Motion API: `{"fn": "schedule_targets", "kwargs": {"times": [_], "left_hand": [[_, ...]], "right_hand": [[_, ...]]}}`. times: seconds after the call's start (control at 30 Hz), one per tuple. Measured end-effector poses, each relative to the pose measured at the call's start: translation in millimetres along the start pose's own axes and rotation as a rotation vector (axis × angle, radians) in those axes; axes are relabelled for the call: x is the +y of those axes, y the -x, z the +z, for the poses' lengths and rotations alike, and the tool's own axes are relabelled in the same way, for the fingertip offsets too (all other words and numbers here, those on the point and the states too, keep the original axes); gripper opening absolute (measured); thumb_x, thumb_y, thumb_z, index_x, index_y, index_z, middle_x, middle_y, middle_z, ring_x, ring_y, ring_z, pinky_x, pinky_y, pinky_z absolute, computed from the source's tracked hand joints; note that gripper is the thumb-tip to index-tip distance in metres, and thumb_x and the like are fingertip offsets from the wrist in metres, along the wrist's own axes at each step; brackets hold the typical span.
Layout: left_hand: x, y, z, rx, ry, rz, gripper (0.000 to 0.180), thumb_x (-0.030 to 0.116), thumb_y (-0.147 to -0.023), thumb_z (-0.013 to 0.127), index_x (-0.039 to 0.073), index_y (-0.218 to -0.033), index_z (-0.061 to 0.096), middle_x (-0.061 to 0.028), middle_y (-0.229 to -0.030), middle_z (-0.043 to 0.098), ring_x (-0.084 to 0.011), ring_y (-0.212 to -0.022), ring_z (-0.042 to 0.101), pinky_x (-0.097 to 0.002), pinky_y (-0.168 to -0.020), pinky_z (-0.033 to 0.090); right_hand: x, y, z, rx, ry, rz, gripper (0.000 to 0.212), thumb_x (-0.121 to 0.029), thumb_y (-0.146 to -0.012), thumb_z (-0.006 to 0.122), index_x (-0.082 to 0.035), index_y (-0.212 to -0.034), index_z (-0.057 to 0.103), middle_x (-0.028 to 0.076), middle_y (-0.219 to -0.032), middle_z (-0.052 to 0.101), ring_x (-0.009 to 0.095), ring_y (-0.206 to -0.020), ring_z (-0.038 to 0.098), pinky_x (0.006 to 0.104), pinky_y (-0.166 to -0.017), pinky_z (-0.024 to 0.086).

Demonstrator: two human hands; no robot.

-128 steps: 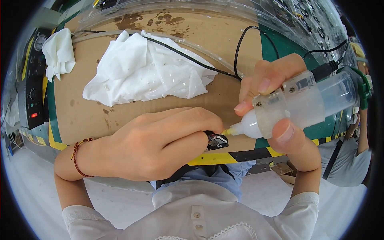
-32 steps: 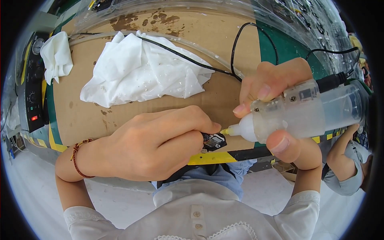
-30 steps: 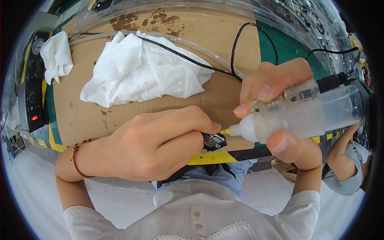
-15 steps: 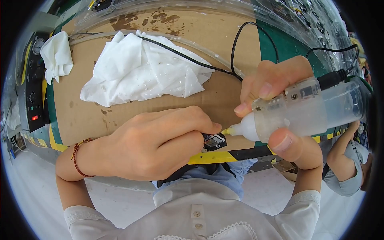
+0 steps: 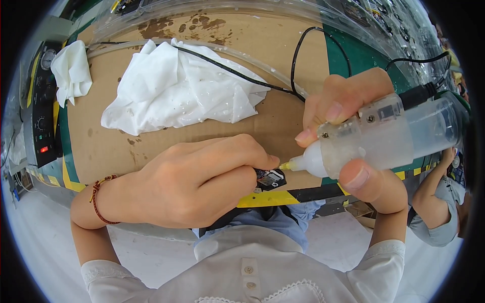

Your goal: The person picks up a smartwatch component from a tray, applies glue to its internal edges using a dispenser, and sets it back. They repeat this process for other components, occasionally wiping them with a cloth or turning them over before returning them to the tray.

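Note:
Between thumb and forefinger my left hand (image 5: 202, 179) pinches a small black electronic part (image 5: 271, 179) with a silvery face, above the table's front edge. Most of that part is hidden by the fingers. My right hand (image 5: 356, 118) is closed round a translucent dispensing syringe (image 5: 379, 136), which lies nearly level and points left. Its yellow nozzle tip (image 5: 287, 165) is right at the upper edge of the black part; whether they touch I cannot tell. Clear liquid or gel shows inside the barrel. A black cable (image 5: 419, 95) runs from the syringe's clear clip-on holder.
A crumpled white cloth (image 5: 182, 91) lies on stained brown cardboard (image 5: 101, 146). At left stands a black control box (image 5: 43, 111) with a gauge and lit red switch, a smaller white cloth (image 5: 71, 70) over it. Clear plastic trays (image 5: 384, 25) line the back. Another person's arm (image 5: 429, 187) shows at right.
Both hands and the held things stay almost where they were. The cable behind the syringe has shifted slightly, and the syringe's rear end has tilted very little.

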State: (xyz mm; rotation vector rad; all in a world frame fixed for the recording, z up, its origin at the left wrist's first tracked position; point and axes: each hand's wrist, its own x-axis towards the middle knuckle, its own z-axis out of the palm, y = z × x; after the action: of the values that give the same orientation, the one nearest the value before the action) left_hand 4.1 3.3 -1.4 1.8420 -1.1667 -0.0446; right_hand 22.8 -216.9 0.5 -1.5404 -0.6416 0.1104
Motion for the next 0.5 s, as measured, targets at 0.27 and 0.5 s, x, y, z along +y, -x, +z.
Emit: {"fn": "schedule_targets", "kwargs": {"times": [0.27, 0.5], "left_hand": [[-1, 0, 1, 0.003, -0.001, 0.001, 0.017, -0.009, -0.064, 0.063, 0.0, -0.062, 0.049, -0.016, -0.09, 0.061, -0.019, -0.065, 0.061, -0.0258, -0.048, 0.048], [-1, 1, 1, -0.001, 0.001, -0.015, 0.018, -0.01, -0.064, 0.063, 0.0, -0.062, 0.049, -0.0159, -0.09, 0.061, -0.019, -0.065, 0.062, -0.0253, -0.048, 0.049]], "right_hand": [[-11, 2, 9, 0.167, -0.122, 0.203, 0.052, -0.037, -0.062, 0.075, -0.01, -0.091, 0.041, 0.003, -0.078, 0.045, 0.015, -0.067, 0.05, 0.0245, -0.06, 0.038], [-11, 2, 14, 0.246, -0.17, 0.281, 0.053, -0.037, -0.061, 0.076, -0.01, -0.091, 0.041, 0.003, -0.077, 0.045, 0.016, -0.067, 0.051, 0.0249, -0.061, 0.039]]}}
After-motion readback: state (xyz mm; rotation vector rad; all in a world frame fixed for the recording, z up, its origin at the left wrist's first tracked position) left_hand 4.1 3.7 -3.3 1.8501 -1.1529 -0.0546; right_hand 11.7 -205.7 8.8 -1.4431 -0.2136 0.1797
